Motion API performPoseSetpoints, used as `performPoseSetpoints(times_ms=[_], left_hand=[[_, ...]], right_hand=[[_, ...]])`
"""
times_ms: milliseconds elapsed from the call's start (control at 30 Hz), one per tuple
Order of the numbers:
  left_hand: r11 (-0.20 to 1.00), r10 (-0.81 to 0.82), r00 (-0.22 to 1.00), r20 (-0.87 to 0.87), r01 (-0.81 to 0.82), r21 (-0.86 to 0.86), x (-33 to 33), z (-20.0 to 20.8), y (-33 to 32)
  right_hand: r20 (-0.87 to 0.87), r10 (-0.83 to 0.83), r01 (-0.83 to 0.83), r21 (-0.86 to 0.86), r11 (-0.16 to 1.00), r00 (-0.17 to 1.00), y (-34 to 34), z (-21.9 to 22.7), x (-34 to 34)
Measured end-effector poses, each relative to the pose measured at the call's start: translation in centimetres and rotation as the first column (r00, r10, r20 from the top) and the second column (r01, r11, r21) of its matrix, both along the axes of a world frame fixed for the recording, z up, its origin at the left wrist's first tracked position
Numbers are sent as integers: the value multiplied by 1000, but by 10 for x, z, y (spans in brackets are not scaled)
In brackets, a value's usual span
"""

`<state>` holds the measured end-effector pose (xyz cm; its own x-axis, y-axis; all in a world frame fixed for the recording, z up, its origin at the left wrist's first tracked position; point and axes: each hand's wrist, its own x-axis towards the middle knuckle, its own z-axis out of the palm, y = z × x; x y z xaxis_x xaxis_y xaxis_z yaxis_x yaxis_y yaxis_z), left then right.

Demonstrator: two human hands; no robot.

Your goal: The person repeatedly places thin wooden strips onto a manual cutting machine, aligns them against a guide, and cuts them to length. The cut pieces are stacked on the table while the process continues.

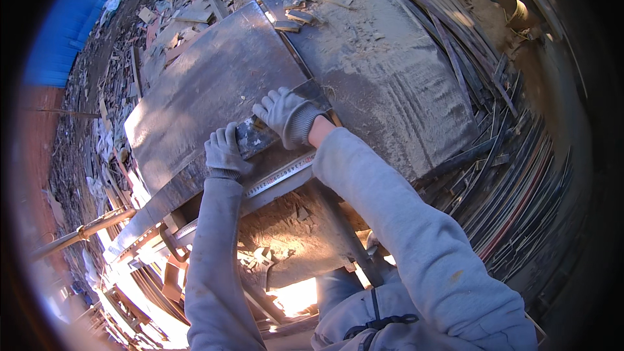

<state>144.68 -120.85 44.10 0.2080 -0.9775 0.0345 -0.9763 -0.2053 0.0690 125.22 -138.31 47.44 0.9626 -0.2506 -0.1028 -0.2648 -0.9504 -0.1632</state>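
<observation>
My left hand [225,154], in a grey knit glove, grips the near left end of a dark, flat bar [255,138] with pale scuffs. Closer to its far right end, my right hand [286,116], gloved alike, has its fingers bent over the same bar. Parts of the bar are hidden under both hands. It lies across the front part of a worn, dark worktable [208,78]. Below the hands, a white measuring scale [279,179] runs along the front rail.
A dark slot [286,39] divides the worktable from a dusty board [383,84] on the right. Small wood offcuts [296,18] lie beside it at the back. Long strips [513,201] are heaped at right, and scrap wood covers the ground at left. A wooden pole [91,229] juts out at left.
</observation>
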Motion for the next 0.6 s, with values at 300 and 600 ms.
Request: performPoseSetpoints(times_ms=[300,600], left_hand=[[999,-28,999,35,28,-20,11,-2,-11],[997,-40,999,13,41,-59,20,0,-24]], right_hand=[[0,-13,13,-19,1000,1000,-9,-2,10],[-56,-34,29,-88,996,998,-18,2,21]])
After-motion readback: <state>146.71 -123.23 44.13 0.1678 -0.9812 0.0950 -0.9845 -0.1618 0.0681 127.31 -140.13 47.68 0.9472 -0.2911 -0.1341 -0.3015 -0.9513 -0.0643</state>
